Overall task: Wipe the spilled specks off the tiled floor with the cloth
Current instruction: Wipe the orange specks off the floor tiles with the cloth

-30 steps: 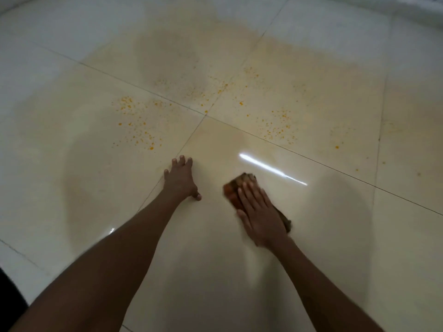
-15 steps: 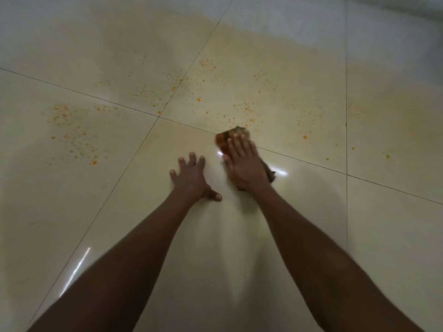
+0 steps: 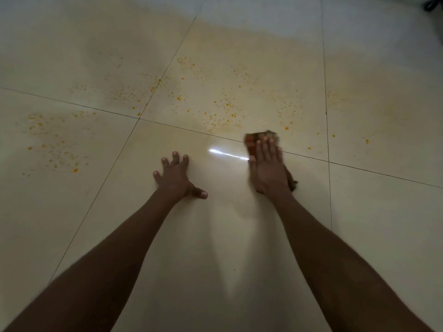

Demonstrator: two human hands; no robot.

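A view from above of two bare forearms reaching forward over a glossy, cream-coloured tiled floor (image 3: pixel 215 236). The tiles are large, smooth squares, split by thin dark grout lines.

The right hand (image 3: pixel 268 168) lies flat with straight fingers, palm down, pressing on a cloth (image 3: pixel 261 136). The cloth is a small crumpled wad, brownish with an orange-red patch at its far left corner. It sticks out beyond the fingertips and shows again as a dark scrap beside the wrist. It sits right on a grout line, at the near edge of the spill.

The left hand (image 3: pixel 176 177) rests on the bare tile, fingers spread wide and thumb stretched out to the right, holding nothing. It is well apart from the cloth.

Orange-yellow specks (image 3: pixel 223 113), tiny and round, too many to count, lie scattered over the tiles beyond the hands. They form roughly three loose groups: one just past the cloth, one near the crossing of grout lines further left, and one on the far left tile. A few stray specks lie to the right of the cloth. A faint yellowish film (image 3: pixel 251 56) tints the tiles around them.

A bright white streak of reflected light (image 3: pixel 227 155) lies on the floor between the two hands.
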